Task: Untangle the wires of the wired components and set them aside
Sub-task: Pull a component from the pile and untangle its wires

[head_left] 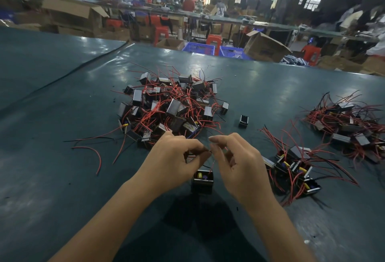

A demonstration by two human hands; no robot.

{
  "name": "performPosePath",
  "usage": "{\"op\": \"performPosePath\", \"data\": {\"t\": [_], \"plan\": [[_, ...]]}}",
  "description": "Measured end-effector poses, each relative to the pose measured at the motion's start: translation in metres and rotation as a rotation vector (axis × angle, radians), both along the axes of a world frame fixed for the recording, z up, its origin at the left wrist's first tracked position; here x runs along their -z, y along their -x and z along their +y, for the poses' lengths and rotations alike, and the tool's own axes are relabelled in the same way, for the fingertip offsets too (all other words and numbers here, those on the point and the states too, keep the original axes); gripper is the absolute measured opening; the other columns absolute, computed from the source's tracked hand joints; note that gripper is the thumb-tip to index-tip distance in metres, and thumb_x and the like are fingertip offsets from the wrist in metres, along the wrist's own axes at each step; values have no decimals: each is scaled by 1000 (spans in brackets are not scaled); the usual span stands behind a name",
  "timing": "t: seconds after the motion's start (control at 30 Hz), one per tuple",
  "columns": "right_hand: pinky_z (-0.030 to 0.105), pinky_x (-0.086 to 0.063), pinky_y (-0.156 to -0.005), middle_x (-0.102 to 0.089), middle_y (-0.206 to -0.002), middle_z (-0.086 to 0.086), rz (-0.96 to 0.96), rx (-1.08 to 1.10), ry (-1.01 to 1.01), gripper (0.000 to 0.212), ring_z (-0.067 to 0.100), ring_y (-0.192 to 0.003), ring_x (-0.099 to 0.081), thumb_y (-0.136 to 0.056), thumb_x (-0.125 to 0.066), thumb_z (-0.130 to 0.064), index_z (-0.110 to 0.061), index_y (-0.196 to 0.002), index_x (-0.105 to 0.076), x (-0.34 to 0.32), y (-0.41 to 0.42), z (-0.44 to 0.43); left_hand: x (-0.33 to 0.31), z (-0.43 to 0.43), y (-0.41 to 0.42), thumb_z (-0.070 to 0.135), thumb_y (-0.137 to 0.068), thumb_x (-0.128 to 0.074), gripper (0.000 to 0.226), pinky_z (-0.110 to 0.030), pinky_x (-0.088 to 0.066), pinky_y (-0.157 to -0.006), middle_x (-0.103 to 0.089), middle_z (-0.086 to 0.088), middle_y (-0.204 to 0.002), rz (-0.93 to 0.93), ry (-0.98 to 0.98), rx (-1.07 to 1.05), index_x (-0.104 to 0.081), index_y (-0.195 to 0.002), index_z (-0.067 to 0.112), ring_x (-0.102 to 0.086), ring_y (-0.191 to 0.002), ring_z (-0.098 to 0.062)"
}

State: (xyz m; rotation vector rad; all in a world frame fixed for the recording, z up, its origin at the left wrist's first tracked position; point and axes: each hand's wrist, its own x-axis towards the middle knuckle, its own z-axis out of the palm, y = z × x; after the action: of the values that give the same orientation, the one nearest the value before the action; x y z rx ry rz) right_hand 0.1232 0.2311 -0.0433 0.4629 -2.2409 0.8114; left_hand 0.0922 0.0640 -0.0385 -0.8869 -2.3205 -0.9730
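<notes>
Wires partly hidden behind right hand

Most of the wire out of sight between left hand and right hand, far-right pile half off-frame

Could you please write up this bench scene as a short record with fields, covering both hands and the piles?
left hand: pinches the wires at its fingertips
right hand: pinches the same wires, fingertips nearly meeting the left's
held component: black, below the hands, a red wire running up to them
tangled pile: ahead of the hands, many components, unsorted
near group: right of the right hand
far pile: further right
lone component: apart, between tangled pile and near group
table: dark green
</notes>
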Motion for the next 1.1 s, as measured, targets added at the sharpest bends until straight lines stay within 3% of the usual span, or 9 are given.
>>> {"op": "performPosePath", "data": {"t": [0.13,0.2,0.37,0.5,0.57,0.73,0.83,0.93,1.1], "plan": [[23,-43,-51,-60,-76,-17,-79,-9,112,8,4,-52,-50,-92,-64,-14,-16,-100,-67,0,0,-1,-3,-1,-1,33,-83,-66,18,-29,-37,-66,-69,13,-68,65,93,15,-77,-80,18,-53,-57,1],[23,-43,-49,-59,-66,-11,-227,-40,292,10,8,-50,-51,-91,-66,-14,-22,-94,-62,1,2,-2,-4,-1,-1,35,-85,-61,22,-26,-33,-65,-71,11,-69,131,170,9,-76,-80,19,-60,-59,-10],[27,-45,-48,-66,-64,0,-454,-44,567,15,18,-54,-61,-87,-70,-19,-28,-87,-59,2,8,1,-5,-2,-2,31,-85,-68,13,-29,-34,-66,-71,12,-72,174,216,23,-77,-84,22,-61,-63,-12],[23,-48,-53,-65,-73,-11,-250,-105,312,6,12,-59,-60,-91,-67,-20,-24,-88,-65,2,5,3,-5,-2,-1,32,-82,-66,15,-24,-34,-74,-71,13,-73,-63,61,26,-77,-83,22,-59,-66,-4],[28,-50,-56,-64,-82,-12,-153,-156,146,3,12,-64,-60,-89,-69,-18,-15,-90,-71,2,5,6,-5,-5,1,34,-80,-65,17,-11,-30,-78,-69,16,-72,-169,-23,28,-77,-83,24,-59,-74,-4],[35,-50,-57,-63,-86,-6,-96,-143,-12,10,10,-64,-57,-89,-69,-20,-12,-94,-74,0,5,12,-8,-10,3,20,-84,-75,3,0,-34,-71,-67,19,-68,-208,-32,77,-78,-82,20,-59,-67,9],[37,-50,-57,-61,-80,-12,-153,-82,-31,10,10,-62,-55,-89,-69,-25,-15,-89,-71,-1,3,10,-7,-11,3,29,-83,-72,8,-3,-30,-74,-68,19,-69,-196,-23,51,-77,-81,22,-58,-67,7],[30,-47,-54,-57,-69,-18,-248,3,-17,13,7,-56,-51,-88,-69,-29,-19,-80,-68,-1,1,7,-5,-9,2,34,-82,-67,16,-23,-35,-76,-70,14,-71,-61,61,14,-77,-81,21,-59,-65,-2],[24,-41,-46,-65,-62,-2,-595,4,330,23,7,-43,-50,-90,-67,-23,-14,-69,-68,-4,4,0,-4,-9,4,31,-84,-69,13,-32,-36,-67,-71,12,-71,216,215,-20,-77,-79,21,-60,-61,-12]]}}
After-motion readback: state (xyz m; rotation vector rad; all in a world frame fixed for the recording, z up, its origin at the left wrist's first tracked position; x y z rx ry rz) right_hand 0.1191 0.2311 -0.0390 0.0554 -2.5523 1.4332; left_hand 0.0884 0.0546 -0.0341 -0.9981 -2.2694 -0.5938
